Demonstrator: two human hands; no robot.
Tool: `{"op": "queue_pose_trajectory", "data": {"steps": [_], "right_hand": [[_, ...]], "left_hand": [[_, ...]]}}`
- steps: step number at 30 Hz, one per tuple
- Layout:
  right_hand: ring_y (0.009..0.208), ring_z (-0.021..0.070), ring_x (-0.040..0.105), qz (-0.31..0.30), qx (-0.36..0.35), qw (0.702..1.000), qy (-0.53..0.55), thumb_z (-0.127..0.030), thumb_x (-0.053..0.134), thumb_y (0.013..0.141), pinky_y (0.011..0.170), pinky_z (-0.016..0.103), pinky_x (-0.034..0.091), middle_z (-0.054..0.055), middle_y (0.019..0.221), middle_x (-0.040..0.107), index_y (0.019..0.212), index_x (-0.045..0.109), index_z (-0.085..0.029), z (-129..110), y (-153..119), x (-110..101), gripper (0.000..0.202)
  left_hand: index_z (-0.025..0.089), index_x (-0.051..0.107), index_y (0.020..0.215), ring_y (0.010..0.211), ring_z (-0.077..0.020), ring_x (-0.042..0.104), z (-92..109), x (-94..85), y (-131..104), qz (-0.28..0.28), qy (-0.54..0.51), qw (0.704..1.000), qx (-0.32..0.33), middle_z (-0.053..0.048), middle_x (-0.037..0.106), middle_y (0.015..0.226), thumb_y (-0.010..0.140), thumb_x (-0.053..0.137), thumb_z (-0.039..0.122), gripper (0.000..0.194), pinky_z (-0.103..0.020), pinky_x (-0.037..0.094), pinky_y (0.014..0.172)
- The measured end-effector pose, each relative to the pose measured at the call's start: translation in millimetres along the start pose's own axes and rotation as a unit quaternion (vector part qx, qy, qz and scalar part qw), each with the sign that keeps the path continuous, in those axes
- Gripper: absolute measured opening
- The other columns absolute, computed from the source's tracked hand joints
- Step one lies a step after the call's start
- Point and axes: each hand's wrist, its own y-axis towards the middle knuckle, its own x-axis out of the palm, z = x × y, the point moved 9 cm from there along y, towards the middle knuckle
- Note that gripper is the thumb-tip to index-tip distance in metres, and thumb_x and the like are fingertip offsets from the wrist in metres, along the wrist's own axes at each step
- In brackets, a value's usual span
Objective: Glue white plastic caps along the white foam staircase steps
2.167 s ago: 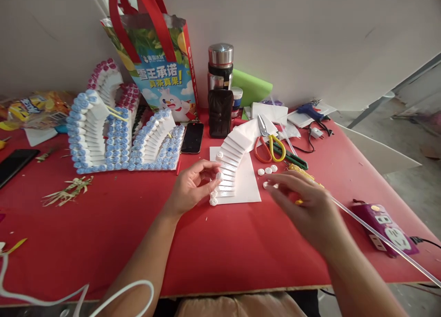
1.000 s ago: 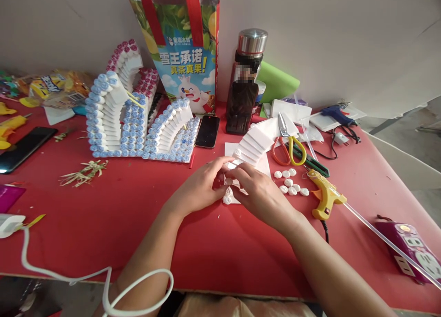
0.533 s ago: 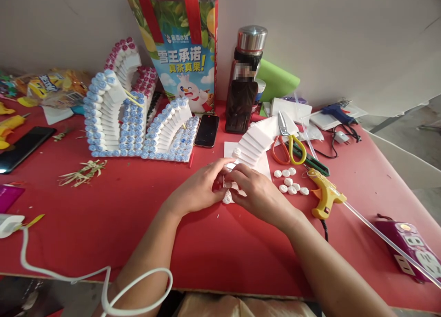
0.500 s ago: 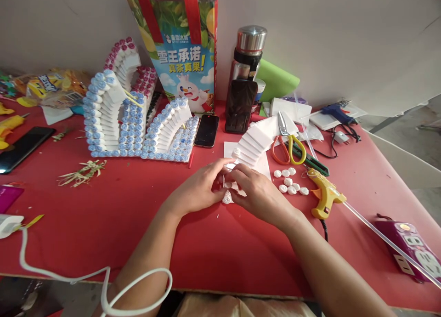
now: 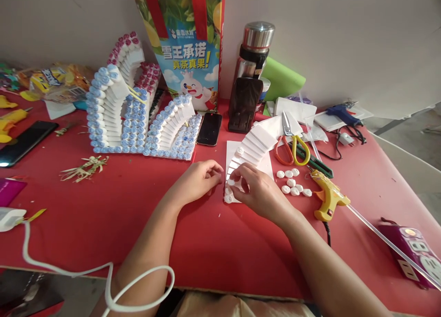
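Pinched between the thumb and fingertips of my right hand [image 5: 257,186] is a small white rosette [image 5: 230,182], at the left edge of a white board [image 5: 268,165]. Another white rosette [image 5: 228,199] sits at the board's near left corner. My left hand [image 5: 198,181] is just left of the board, loosely curled, a small gap between thumb and fingers and nothing visible in it. White steps [image 5: 253,147] rise in a curved fan on the board, with one rosette [image 5: 240,151] on them. Several loose rosettes [image 5: 291,183] lie to the right.
Right of the board are scissors [image 5: 292,144], a green cutter [image 5: 317,163] and a yellow glue gun [image 5: 327,197]. Behind stand a phone [image 5: 209,129], a flask [image 5: 257,41] and a shopping bag [image 5: 188,55]. Blue-and-white fan models [image 5: 134,128] stand left; a white cable [image 5: 69,272] crosses the front.
My left hand has drawn back left from the rosettes and the board. My right hand stays at the board's left edge with a rosette. The whole view has shifted slightly.
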Motion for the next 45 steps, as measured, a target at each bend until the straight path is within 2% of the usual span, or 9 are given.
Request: {"op": "queue_pose_trajectory", "data": {"steps": [7, 13, 17, 22, 27, 36, 41, 45], "right_hand": [[0.066, 0.0121, 0.054, -0.005, -0.003, 1.0, -0.028, -0.019, 0.063, 0.089, 0.061, 0.026, 0.039, 0.002, 0.099, 0.062, 0.099, 0.058, -0.02, 1.0, -1.2, 3.0, 0.011], [0.069, 0.013, 0.056, -0.01, 0.005, 0.999, -0.051, -0.016, 0.062, 0.089, 0.061, 0.026, 0.039, 0.003, 0.099, 0.062, 0.099, 0.058, -0.02, -0.2, -0.6, 4.9, 0.011], [0.069, 0.0135, 0.058, -0.021, 0.006, 0.998, -0.066, -0.018, 0.06, 0.092, 0.06, 0.026, 0.039, 0.003, 0.1, 0.062, 0.1, 0.059, -0.019, -2.8, -1.3, 5.6, 0.008], [0.07, 0.0139, 0.06, -0.026, -0.001, 0.997, -0.07, -0.018, 0.058, 0.093, 0.062, 0.026, 0.041, 0.004, 0.101, 0.063, 0.105, 0.062, -0.02, -5.3, -4.3, 2.0, 0.013], [0.072, 0.0137, 0.061, -0.021, -0.011, 0.999, -0.037, -0.022, 0.056, 0.097, 0.065, 0.026, 0.043, 0.004, 0.099, 0.063, 0.105, 0.065, -0.02, -3.6, -4.3, 0.1, 0.012], [0.072, 0.0126, 0.06, -0.017, -0.029, 0.999, -0.001, -0.02, 0.057, 0.097, 0.067, 0.025, 0.044, 0.004, 0.099, 0.063, 0.104, 0.066, -0.019, 1.1, -4.4, 1.1, 0.012], [0.071, 0.0123, 0.06, -0.017, -0.027, 0.999, -0.026, -0.018, 0.057, 0.096, 0.064, 0.025, 0.042, 0.004, 0.099, 0.064, 0.104, 0.066, -0.019, -2.1, -3.7, 0.9, 0.012], [0.068, 0.0125, 0.058, -0.016, -0.021, 0.998, -0.059, -0.017, 0.057, 0.094, 0.062, 0.025, 0.041, 0.005, 0.096, 0.064, 0.1, 0.065, -0.017, -5.7, -1.5, 1.9, 0.009]], "left_hand": [[0.022, 0.063, 0.105, 0.076, -0.0182, 0.068, 7.3, 14.1, -0.7, -0.047, -0.023, 0.999, 0.008, -0.003, 0.073, 0.09, 0.089, 0.06, 0.044, 0.027, -0.028, 0.049, 0.066], [0.022, 0.06, 0.105, 0.08, -0.0189, 0.068, 6.9, 17.1, -1.1, -0.055, -0.02, 0.998, 0.013, -0.004, 0.072, 0.093, 0.086, 0.063, 0.041, 0.027, -0.028, 0.049, 0.067], [0.023, 0.056, 0.099, 0.075, -0.0173, 0.066, 5.0, 17.9, -2.3, -0.054, -0.009, 0.998, -0.002, -0.002, 0.07, 0.09, 0.083, 0.068, 0.042, 0.028, -0.026, 0.046, 0.061], [0.021, 0.059, 0.085, 0.067, -0.0172, 0.063, 12.6, 18.3, -4.9, -0.055, 0.008, 0.998, 0.008, -0.002, 0.07, 0.084, 0.081, 0.069, 0.046, 0.027, -0.027, 0.045, 0.057], [0.021, 0.061, 0.083, 0.063, -0.018, 0.064, 12.5, 21.0, -5.7, -0.062, 0.0, 0.998, -0.009, -0.002, 0.071, 0.078, 0.082, 0.067, 0.047, 0.027, -0.027, 0.045, 0.056], [0.022, 0.061, 0.082, 0.071, -0.0214, 0.069, 9.0, 23.6, -11.0, -0.018, 0.011, 0.999, -0.034, -0.001, 0.074, 0.076, 0.084, 0.067, 0.04, 0.019, -0.029, 0.047, 0.061], [0.022, 0.061, 0.082, 0.069, -0.0196, 0.067, 4.7, 24.3, -19.7, 0.031, -0.001, 0.999, -0.03, 0.0, 0.071, 0.073, 0.084, 0.069, 0.041, 0.02, -0.028, 0.046, 0.062], [0.022, 0.061, 0.083, 0.069, -0.0181, 0.066, 5.2, 26.2, -22.8, 0.042, -0.02, 0.999, -0.017, 0.0, 0.069, 0.074, 0.085, 0.067, 0.04, 0.019, -0.028, 0.046, 0.063]]}}
